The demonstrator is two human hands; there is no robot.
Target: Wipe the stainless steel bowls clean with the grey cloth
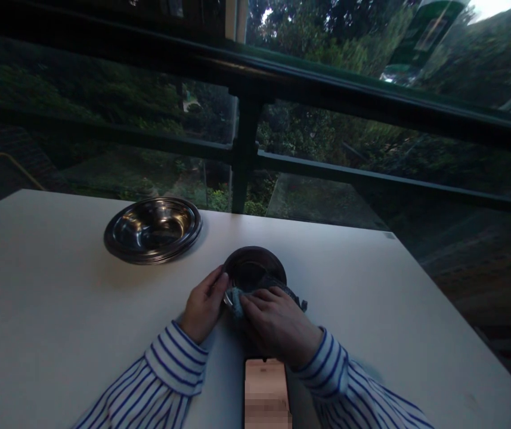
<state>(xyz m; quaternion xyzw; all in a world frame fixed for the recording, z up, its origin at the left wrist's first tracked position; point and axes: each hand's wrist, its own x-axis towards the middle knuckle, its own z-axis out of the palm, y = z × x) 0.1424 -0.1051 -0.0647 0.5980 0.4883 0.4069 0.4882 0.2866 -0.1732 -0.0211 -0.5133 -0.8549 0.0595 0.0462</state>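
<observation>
A dark, shiny metal bowl (255,256) is in front of me at the middle of the white table. My left hand (204,304) grips its left rim, thumb on the inner side. Bunched under the fingers of my right hand (279,322) is a grey-blue cloth (237,302), pressed against the near left part of the rim. A darker stretch of what looks like the same cloth runs across the bowl's right side and hangs past the rim. My right hand covers the near part of the bowl.
Several nested metal bowls (153,231) stand on the white table (58,310) at the far left. A phone (266,390) lies near my wrists. Beyond the table's far edge run dark railings (246,125) and glass. A green-labelled bottle (427,39) shows at the upper right.
</observation>
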